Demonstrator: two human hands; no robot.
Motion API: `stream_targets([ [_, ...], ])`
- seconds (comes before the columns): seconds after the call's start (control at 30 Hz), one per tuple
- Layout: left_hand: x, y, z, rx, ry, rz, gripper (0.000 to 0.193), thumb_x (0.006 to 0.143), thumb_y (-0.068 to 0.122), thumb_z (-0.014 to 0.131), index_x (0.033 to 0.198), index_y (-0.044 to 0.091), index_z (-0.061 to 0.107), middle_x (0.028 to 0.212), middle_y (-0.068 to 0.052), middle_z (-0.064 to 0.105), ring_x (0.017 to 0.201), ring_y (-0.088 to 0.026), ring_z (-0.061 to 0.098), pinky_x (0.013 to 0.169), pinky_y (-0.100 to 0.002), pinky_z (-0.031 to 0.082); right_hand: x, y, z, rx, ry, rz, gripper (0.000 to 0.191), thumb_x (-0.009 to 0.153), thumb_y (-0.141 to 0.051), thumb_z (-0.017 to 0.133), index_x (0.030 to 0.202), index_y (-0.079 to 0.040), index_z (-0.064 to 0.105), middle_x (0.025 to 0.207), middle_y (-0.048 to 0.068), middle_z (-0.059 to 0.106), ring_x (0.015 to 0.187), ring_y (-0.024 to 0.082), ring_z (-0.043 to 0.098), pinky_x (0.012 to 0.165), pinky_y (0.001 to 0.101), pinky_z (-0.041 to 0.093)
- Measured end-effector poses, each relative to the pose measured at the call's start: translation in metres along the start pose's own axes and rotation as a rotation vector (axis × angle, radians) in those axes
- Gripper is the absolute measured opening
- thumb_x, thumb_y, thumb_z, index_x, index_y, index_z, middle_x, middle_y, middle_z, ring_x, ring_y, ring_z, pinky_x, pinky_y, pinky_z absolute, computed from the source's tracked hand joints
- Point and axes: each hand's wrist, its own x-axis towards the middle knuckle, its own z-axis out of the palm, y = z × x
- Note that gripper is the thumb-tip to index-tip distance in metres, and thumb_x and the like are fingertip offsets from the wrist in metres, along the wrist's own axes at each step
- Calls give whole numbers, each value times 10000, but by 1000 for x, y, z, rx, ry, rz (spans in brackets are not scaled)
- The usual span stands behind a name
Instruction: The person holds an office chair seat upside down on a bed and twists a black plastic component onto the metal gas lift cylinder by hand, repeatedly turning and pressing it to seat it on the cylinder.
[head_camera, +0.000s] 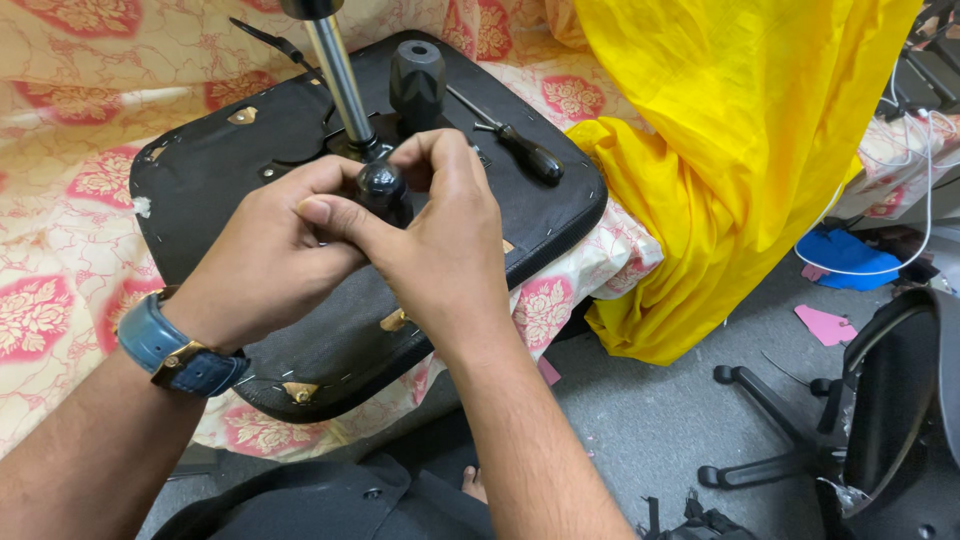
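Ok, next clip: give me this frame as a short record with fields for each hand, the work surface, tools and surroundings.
left hand: left hand, blue wristwatch, fingers on black round knob
right hand: right hand, closed around the same knob
work surface: upturned black chair seat on red-and-cream floral sheet
seat fittings: metal gas-lift column
tools: black-handled screwdriver lying on the seat
surroundings: yellow cloth; black chair base with castors on grey floor

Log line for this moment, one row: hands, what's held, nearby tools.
left hand: gripping black knob | right hand: gripping same knob | upturned chair seat: underneath | screwdriver: lying on seat
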Motion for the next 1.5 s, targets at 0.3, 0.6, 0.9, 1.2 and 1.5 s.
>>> stream_targets([
  [0.3, 3, -6, -9, -227, -207, -38, 268, 1055, 141, 522, 1270, 33, 642, 1078, -14, 722, 1007, -73, 647, 896, -256, 547, 0, 12, -10, 466, -314, 184, 381, 989, -176, 672, 1352, -66, 636, 1073, 52, 705, 962, 120, 644, 799, 285, 567],
  [0.6, 1, -1, -9, -52, -120, -28, 273, 904, 33, 687, 1177, 20, 676, 994, -34, 707, 903, -74, 608, 791, -260, 529, 1, -1, -1, 24, -62, 115, 573, 678, -409, 924, 968, -36, 600, 921, 64, 714, 858, 144, 709, 766, 292, 586],
  [0.9, 10, -13, -10, -292, -198, 82, 326, 1026, 82, 547, 1330, 38, 439, 1194, -31, 679, 1140, -94, 649, 984, -282, 553, -4, -1, -7, 385, -290, 202, 463, 978, -150, 632, 1439, -134, 591, 1089, 24, 725, 755, 138, 546, 660, 290, 504],
  [1.2, 0, -8, -19, 127, -209, 170, 149, 983, 158, 672, 1065, 41, 631, 1009, -55, 593, 921, -123, 590, 779, -281, 498, 3, 2, -10, 59, -65, -31, 389, 771, -230, 900, 1046, -50, 692, 1007, 41, 748, 947, 141, 734, 747, 303, 564],
  [1.5, 1, -22, -9, -223, -104, 22, 301, 1001, 128, 623, 1259, 69, 480, 1089, -6, 690, 1007, -65, 663, 859, -251, 544, -3, -5, -8, 193, -132, -147, 443, 932, -152, 730, 1347, -90, 585, 1102, 78, 618, 1015, 188, 648, 782, 288, 573],
])
